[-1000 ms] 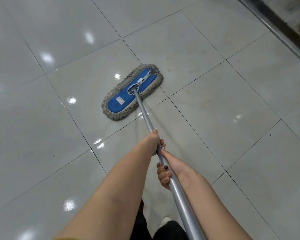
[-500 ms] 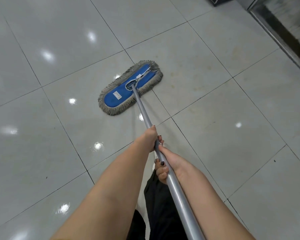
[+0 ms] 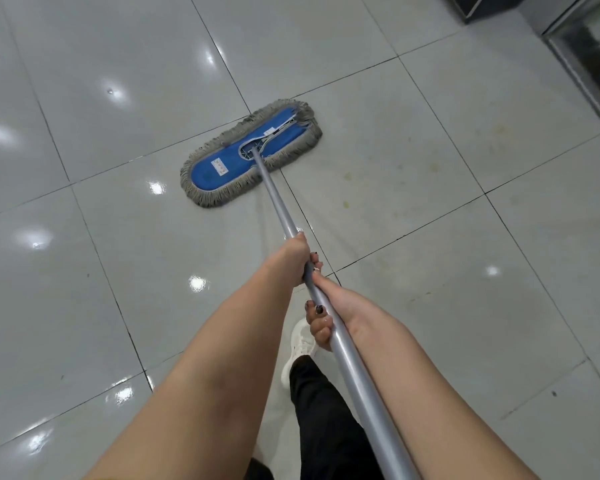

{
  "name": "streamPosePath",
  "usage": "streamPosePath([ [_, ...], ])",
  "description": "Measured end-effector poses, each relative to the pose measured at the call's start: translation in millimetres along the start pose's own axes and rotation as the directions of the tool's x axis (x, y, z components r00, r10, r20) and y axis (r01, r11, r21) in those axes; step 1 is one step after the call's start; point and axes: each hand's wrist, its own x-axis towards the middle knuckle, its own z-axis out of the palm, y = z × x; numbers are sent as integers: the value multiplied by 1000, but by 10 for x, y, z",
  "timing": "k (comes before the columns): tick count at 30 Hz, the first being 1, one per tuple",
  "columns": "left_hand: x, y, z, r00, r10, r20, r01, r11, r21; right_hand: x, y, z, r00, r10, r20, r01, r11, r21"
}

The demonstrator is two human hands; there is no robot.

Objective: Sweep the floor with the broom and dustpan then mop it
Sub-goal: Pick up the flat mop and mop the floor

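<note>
We look down on a glossy floor (image 3: 84, 271) of large pale grey tiles with dark grout lines, spotted with bright reflections of lights. The mop head (image 3: 205, 174), a flat blue pad fringed all round with grey yarn, lies flat on the tiles a little toward 11 o'clock from the middle of the view. Its long axis runs from 8 o'clock to 2 o'clock, and it straddles a grout line. A small white label sits on the blue. From the pad's middle the grey metal handle (image 3: 282, 211) runs toward 5 o'clock and out of the bottom edge.

We see both bare hands on that handle, one right behind the other. The left hand (image 3: 293, 254) is the one nearer the mop; its fingers (image 3: 315, 264) are wrapped round the tube, with dark-painted nails showing at its 3 o'clock side. The right hand (image 3: 340, 306) grips just behind it, toward 5 o'clock, and its fingers (image 3: 321, 323) curl round the tube so that their tips show at the 9 o'clock side.

Below the hands, at 6 o'clock, a white shoe (image 3: 300, 344) stands on the tile, with a black trouser leg (image 3: 323, 410) above it. At 1 o'clock, in the far corner, a dark metal-edged strip (image 3: 589, 64) borders the tiles, and faint yellowish marks (image 3: 347, 174) dot the tile at 3 o'clock of the mop head
</note>
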Motion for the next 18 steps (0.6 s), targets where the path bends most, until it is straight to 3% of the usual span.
streamPosePath([
  [8, -15, -161, 88, 998, 67, 4, -67, 997, -27, -77, 88, -151, 1000, -5, 18, 5, 1000, -7],
  [18, -301, -1328, -17, 996, 72, 49, -71, 997, -11, -159, 1264, -549, 999, -42, 35, 42, 999, -22],
])
